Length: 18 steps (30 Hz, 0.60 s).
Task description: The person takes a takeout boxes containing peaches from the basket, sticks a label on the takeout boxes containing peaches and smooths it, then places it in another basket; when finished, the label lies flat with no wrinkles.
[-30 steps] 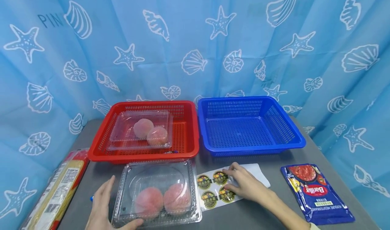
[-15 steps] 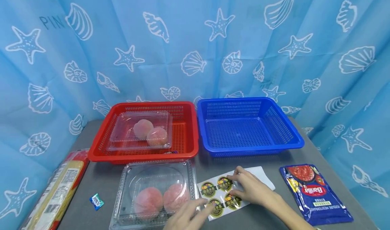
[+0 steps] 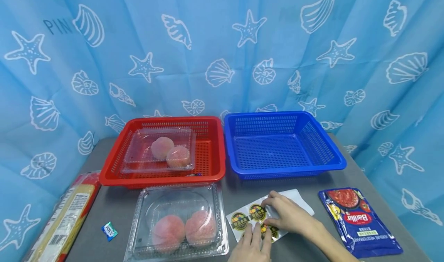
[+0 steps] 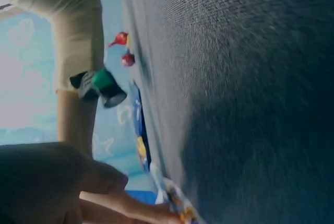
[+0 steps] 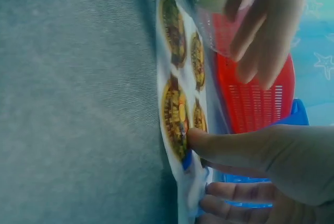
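A white sheet of round black-and-gold fruit stickers (image 3: pixel 239 220) lies on the grey table, in front of the blue basket. My right hand (image 3: pixel 289 215) rests on its right half, thumb and fingertips spread apart across a sticker. The right wrist view shows that thumb (image 5: pixel 224 148) against a sticker's edge. Above the sheet's near edge is my left hand (image 3: pixel 253 246), fingers extended and partly covering the lower stickers; contact there cannot be told. Left of the sheet sits a closed clear plastic clamshell (image 3: pixel 222 231) with two peaches (image 3: pixel 201 227) inside.
The red basket (image 3: pixel 163 181) behind holds another clamshell with two peaches. Beside it stands the blue basket (image 3: pixel 288 167). A Barilla sauce pouch (image 3: pixel 360 219) lies right; a noodle packet (image 3: pixel 66 215) and a small wrapped candy (image 3: pixel 109 231) lie left.
My left hand has moved right from the clamshell's left side to the sticker sheet, uncovering the candy. The sheet has shifted slightly right along with my right hand.
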### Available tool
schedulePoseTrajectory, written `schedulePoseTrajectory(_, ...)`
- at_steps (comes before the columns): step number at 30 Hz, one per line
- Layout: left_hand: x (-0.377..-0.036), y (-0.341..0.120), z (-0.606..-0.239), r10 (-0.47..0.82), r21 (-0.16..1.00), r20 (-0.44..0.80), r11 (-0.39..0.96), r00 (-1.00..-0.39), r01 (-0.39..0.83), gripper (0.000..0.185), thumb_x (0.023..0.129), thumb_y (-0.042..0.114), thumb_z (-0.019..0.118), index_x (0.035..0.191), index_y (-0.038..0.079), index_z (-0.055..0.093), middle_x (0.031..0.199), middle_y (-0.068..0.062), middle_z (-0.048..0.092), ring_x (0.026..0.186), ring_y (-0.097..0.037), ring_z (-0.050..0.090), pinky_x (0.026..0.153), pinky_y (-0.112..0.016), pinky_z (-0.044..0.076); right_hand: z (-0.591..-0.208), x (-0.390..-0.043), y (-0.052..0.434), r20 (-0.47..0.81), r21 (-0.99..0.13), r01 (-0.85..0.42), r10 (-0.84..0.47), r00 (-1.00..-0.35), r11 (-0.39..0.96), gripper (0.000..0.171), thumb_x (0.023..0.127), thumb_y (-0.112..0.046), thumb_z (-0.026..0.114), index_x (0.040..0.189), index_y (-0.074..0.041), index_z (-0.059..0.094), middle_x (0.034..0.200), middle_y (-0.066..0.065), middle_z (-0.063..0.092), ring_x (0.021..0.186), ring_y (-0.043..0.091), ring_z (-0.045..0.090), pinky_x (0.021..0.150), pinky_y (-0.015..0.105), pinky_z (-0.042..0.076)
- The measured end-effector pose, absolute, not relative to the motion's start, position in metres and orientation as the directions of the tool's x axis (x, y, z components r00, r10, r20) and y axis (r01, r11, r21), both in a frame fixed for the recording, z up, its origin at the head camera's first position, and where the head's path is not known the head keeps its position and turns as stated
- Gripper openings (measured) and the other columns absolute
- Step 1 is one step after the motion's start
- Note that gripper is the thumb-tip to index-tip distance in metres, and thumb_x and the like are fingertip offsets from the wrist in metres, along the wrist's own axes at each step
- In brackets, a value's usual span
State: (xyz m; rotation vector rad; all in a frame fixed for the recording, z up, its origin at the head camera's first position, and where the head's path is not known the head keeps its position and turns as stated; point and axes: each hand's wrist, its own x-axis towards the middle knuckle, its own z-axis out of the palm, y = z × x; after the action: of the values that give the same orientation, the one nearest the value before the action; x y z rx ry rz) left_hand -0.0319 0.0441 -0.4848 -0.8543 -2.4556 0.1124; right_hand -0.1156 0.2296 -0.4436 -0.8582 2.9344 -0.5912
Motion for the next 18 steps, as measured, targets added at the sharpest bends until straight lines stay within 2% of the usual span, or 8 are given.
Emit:
schedulePoseTrajectory(2,-0.033,0.050,-0.489,0.556,-0.239,0.464,0.828,-0.689,0.507,0.057,0.081,0.055,0.074,0.127,0.021,0.068,0.122,-0.008,0.069,0.108,-0.023,0.069,0.079,-0.022,0.058,-0.445,-0.116,0.228,0.116,-0.342,-0.523,-0.518,-0.848,0.780,0.032,0.075,-0.026,0.089,0.099,-0.011,0.075,0.090,-0.007,0.061,0.077,0.005,0.057,0.068,0.031,0.052)
schedulePoseTrajectory(4,-0.035,0.054,-0.496,0.500,-0.222,0.429,0.866,-0.753,0.449,0.052,0.085,0.048,0.070,0.131,0.024,0.065,0.126,-0.010,0.067,0.112,-0.024,0.068,0.083,-0.024,0.058,-0.447,-0.116,0.226,0.150,-0.315,-0.518,-0.497,-0.855,0.796,0.031,0.074,-0.030,0.090,0.094,-0.012,0.075,0.087,-0.007,0.062,0.075,0.007,0.060,0.066,0.031,0.053)
schedulePoseTrajectory(8,-0.037,0.053,-0.507,0.433,-0.223,0.365,0.900,-0.824,0.374,0.048,0.088,0.048,0.064,0.135,0.036,0.061,0.131,-0.012,0.063,0.119,-0.026,0.064,0.091,-0.031,0.056,-0.448,-0.114,0.220,0.173,-0.272,-0.465,-0.433,-0.885,0.842,0.036,0.069,-0.040,0.091,0.088,-0.014,0.075,0.082,-0.008,0.062,0.071,0.011,0.063,0.062,0.030,0.053)
schedulePoseTrajectory(13,-0.037,0.050,-0.506,0.427,-0.180,0.330,0.904,-0.842,0.388,0.052,0.085,0.050,0.066,0.135,0.045,0.059,0.135,-0.013,0.059,0.124,-0.029,0.059,0.093,-0.034,0.054,-0.447,-0.114,0.218,0.123,-0.287,-0.416,-0.398,-0.909,0.863,0.034,0.067,-0.038,0.091,0.087,-0.014,0.076,0.081,-0.007,0.064,0.072,0.012,0.065,0.064,0.030,0.054)
schedulePoseTrajectory(18,-0.038,0.051,-0.504,0.397,-0.088,0.262,0.918,-0.880,0.388,0.057,0.084,0.045,0.068,0.140,0.047,0.055,0.140,-0.015,0.055,0.130,-0.033,0.056,0.095,-0.036,0.054,-0.444,-0.116,0.215,0.065,-0.344,-0.360,-0.361,-0.931,0.867,0.031,0.066,-0.034,0.092,0.085,-0.014,0.077,0.081,-0.007,0.064,0.073,0.013,0.065,0.065,0.030,0.055)
